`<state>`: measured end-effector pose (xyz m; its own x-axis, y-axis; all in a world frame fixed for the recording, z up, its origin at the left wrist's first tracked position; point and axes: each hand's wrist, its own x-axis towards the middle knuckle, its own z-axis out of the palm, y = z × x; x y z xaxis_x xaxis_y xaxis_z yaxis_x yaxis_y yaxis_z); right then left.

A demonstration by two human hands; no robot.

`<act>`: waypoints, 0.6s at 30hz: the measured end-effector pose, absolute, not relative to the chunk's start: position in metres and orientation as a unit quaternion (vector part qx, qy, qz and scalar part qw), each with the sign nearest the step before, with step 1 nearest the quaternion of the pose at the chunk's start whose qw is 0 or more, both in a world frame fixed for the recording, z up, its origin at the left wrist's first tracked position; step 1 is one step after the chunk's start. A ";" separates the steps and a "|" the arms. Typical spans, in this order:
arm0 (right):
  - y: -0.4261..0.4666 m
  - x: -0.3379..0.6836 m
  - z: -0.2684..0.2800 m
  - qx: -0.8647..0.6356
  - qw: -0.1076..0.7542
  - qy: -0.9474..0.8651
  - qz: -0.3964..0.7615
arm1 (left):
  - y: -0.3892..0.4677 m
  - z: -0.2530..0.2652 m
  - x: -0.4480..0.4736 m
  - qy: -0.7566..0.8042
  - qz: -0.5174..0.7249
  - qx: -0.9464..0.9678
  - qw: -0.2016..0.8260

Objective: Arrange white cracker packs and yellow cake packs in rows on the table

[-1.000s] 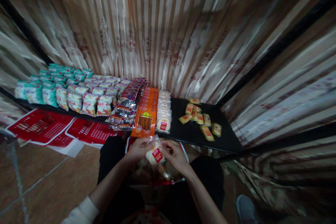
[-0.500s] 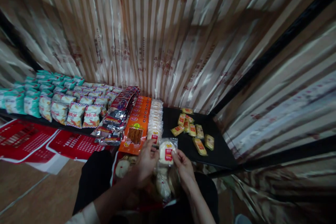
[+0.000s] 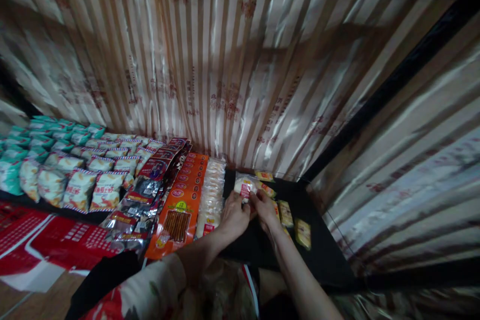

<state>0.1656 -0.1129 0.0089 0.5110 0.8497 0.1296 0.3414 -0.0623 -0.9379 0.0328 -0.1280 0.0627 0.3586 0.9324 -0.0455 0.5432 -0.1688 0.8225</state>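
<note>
A white round packaged snack (image 3: 245, 185) in a clear wrapper with a red label sits between my two hands, over the back of the black shelf (image 3: 243, 247). My left hand (image 3: 235, 215) grips its near left edge. My right hand (image 3: 264, 207) pinches its right side, with the fingertips close to the left ones. Just left of my left hand runs a row of the same white snacks (image 3: 213, 192). Small yellow packets (image 3: 285, 213) lie scattered beside and partly beneath my right hand.
Orange packs of sticks (image 3: 180, 210), dark shiny packets (image 3: 150, 185), white snack bags (image 3: 108, 190) and teal bags (image 3: 11, 175) line the shelf leftward. A striped curtain (image 3: 210, 75) hangs behind. A black slanted post (image 3: 375, 95) stands at right. A red-edged box (image 3: 249, 280) is below.
Both hands have carried the white packaged snack up and away from the box, over the shelf to the right of the snack row. The view has shifted too.
</note>
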 end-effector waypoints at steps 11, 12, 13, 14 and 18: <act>-0.005 0.191 0.001 -0.782 0.351 -0.488 0.163 | -0.039 0.052 0.088 0.587 0.198 0.629 0.469; 0.001 0.192 -0.001 -0.785 0.344 -0.490 0.160 | -0.035 0.050 0.091 0.596 0.197 0.618 0.473; 0.006 0.193 -0.003 -0.788 0.338 -0.491 0.157 | -0.031 0.047 0.093 0.603 0.198 0.607 0.478; 0.010 0.193 -0.005 -0.790 0.331 -0.492 0.154 | -0.027 0.044 0.095 0.608 0.202 0.598 0.481; 0.021 0.191 -0.013 -0.800 0.298 -0.499 0.150 | -0.016 0.033 0.100 0.611 0.216 0.574 0.501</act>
